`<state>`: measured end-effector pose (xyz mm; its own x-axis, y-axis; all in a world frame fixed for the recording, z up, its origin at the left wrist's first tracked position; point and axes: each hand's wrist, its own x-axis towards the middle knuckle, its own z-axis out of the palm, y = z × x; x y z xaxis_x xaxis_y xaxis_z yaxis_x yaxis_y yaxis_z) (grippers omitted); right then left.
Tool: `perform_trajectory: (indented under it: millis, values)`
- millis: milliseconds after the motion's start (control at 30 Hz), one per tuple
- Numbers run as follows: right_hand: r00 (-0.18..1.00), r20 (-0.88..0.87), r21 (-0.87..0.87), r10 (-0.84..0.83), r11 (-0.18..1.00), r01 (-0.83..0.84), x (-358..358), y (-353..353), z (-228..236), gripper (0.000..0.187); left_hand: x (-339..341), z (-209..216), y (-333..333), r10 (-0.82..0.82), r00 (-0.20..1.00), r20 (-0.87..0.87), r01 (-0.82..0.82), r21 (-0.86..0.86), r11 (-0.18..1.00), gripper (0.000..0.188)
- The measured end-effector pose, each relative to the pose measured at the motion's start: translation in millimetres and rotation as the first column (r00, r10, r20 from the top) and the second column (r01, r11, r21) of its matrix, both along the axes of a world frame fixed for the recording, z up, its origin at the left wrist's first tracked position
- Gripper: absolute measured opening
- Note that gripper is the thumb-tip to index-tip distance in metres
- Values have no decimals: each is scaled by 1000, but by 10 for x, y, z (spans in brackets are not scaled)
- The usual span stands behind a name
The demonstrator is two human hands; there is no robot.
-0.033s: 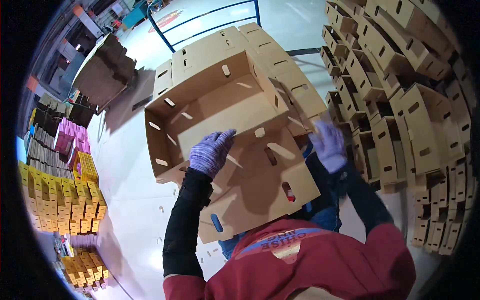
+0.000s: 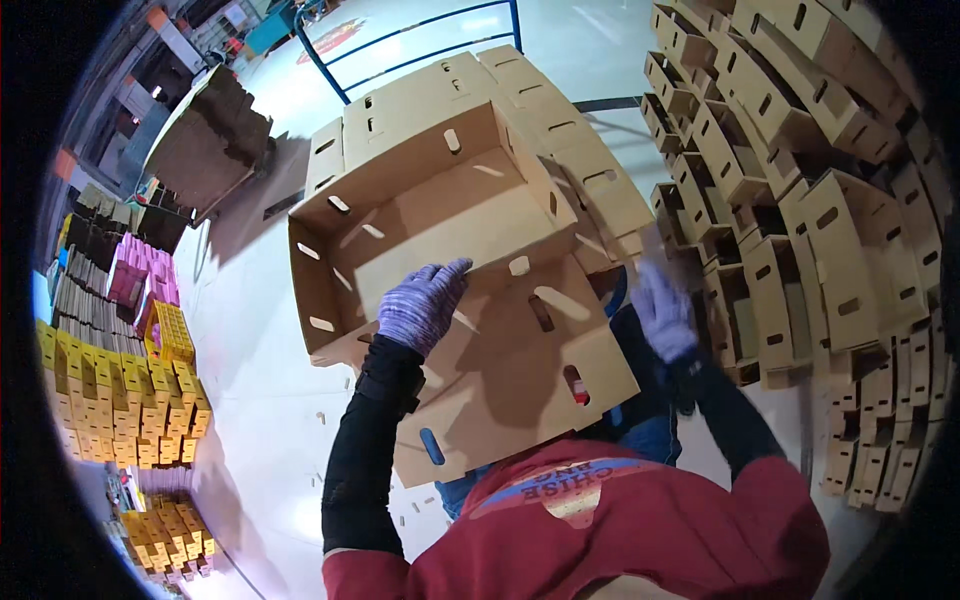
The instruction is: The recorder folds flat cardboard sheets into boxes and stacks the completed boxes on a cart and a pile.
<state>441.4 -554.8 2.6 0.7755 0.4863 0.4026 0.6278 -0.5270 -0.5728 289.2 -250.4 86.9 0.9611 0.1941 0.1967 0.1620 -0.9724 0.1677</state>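
A brown cardboard box (image 2: pixel 400 178) with oval cut-outs stands partly folded up in front of me, three of its walls raised. Its near side panel (image 2: pixel 490 385) spreads flat toward my body. My left hand (image 2: pixel 422 308), in a purple-grey knit glove, is closed over the box's near edge at the left; its fingertips are partly hidden. To the right of the box, my right hand (image 2: pixel 663 312) in a matching glove is held in the air, apart from the cardboard. Its fingers are stretched out, slightly blurred, with nothing visible in them.
Flat cardboard sheets (image 2: pixel 562 125) lie beneath and beyond the box, before a blue metal rail (image 2: pixel 420 62). Folded boxes (image 2: pixel 735 165) are stacked high on the right. A loaded cart (image 2: pixel 208 135) and yellow boxes (image 2: pixel 125 400) stand to the left. Small scraps lie on the floor.
My right hand has shifted slightly down and to the right, away from the box. My left hand and the box have stayed in place.
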Motion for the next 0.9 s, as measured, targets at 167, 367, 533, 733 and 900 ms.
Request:
perform_trajectory:
  millis: [167, 367, 533, 733, 900]
  values:
    - [294, -858, 435, 422, 900, -22, -377, -687, -396, 64, 9, -52, 105, -104, 995, 5, 102, -243, 965, 24]
    - [343, -644, 703, 684, 706, -86, -56, -323, 819, 94, 251, -55, 296, -265, 958, -108, 237, -225, 945, 31]
    - [800, -395, 304, 452, 886, -350, 276, 45, 1026, 77, 349, 62, 285, -344, 899, -272, 225, -387, 894, 52]
    - [736, 386, 147, 557, 750, -645, 924, 1014, 796, 68, 279, -263, 691, -387, 894, -227, 101, -738, 667, 40]
    - [872, 233, -77, 432, 902, -426, 1015, 1365, 573, 55, 156, 245, 781, -396, 881, -260, 25, -809, 588, 42]
